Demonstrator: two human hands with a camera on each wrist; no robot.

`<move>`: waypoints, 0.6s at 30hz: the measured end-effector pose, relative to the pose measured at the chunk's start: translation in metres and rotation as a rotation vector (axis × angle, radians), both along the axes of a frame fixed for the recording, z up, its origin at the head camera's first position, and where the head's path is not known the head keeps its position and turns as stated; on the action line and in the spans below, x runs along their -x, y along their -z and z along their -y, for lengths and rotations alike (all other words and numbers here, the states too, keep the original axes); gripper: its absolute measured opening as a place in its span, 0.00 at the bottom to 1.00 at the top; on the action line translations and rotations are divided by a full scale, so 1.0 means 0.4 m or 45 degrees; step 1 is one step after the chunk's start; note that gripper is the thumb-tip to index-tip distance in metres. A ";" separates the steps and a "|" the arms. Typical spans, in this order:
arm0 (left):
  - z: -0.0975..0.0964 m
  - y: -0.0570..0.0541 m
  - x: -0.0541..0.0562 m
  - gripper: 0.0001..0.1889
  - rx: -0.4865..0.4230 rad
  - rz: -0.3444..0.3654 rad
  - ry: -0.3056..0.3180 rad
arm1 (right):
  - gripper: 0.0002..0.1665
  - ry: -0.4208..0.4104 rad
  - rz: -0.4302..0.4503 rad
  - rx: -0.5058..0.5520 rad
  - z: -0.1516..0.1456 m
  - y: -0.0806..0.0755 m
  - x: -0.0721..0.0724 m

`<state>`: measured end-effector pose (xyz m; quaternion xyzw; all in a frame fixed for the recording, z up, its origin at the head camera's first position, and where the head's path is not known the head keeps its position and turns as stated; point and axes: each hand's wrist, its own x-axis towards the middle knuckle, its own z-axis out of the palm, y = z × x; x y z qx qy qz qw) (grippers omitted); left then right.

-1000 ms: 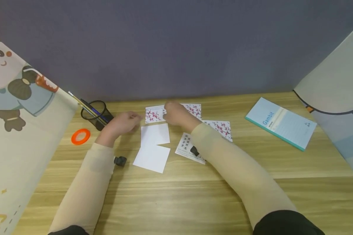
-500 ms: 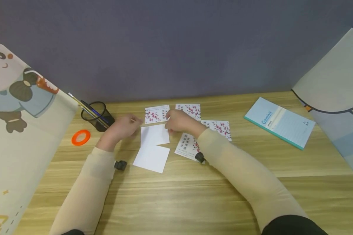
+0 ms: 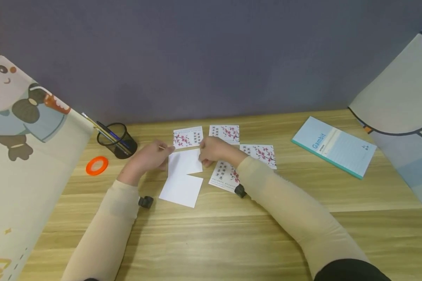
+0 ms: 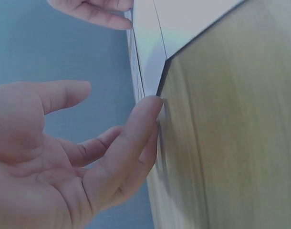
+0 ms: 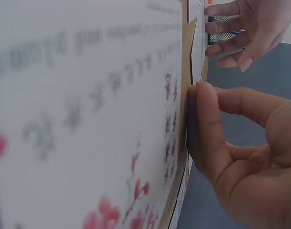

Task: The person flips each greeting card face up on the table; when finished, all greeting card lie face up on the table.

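Currently, an upper blank card (image 3: 185,160) lies between the two hands. At its nine o'clock edge the left hand (image 3: 152,155), fingers extended and thumb spread apart, touches a corner with a fingertip. At three o'clock the right hand (image 3: 213,150) has fingertips against the opposite edge; whether they pinch it, I cannot tell. A lower blank card (image 3: 181,191) meets it at six o'clock, their right edges forming a notch, while a flowered card (image 3: 188,137) sits just off twelve. Wooden tabletop (image 3: 211,242) stretches toward six o'clock between the sleeves (image 3: 102,234), and rightward to a notebook (image 3: 334,148) at three.
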<state>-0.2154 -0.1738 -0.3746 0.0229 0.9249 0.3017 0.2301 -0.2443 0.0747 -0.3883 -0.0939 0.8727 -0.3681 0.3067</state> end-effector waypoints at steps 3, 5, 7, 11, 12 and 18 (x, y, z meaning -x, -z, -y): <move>-0.006 0.003 0.002 0.37 -0.008 0.009 0.002 | 0.38 -0.009 -0.003 0.007 0.003 0.003 -0.004; -0.008 0.004 0.003 0.38 -0.011 0.016 -0.003 | 0.38 -0.024 -0.015 -0.006 0.007 0.003 -0.005; -0.010 0.004 0.004 0.39 -0.014 0.023 -0.003 | 0.38 -0.036 -0.026 -0.026 0.010 0.003 -0.006; -0.011 0.006 0.007 0.40 -0.011 0.035 -0.003 | 0.37 -0.043 -0.032 -0.058 0.013 0.000 -0.006; -0.011 0.007 0.007 0.40 -0.012 0.037 -0.005 | 0.37 -0.043 -0.031 -0.062 0.014 -0.001 -0.006; -0.008 0.010 0.011 0.39 -0.044 0.048 -0.006 | 0.37 -0.020 -0.016 -0.067 0.016 0.002 -0.005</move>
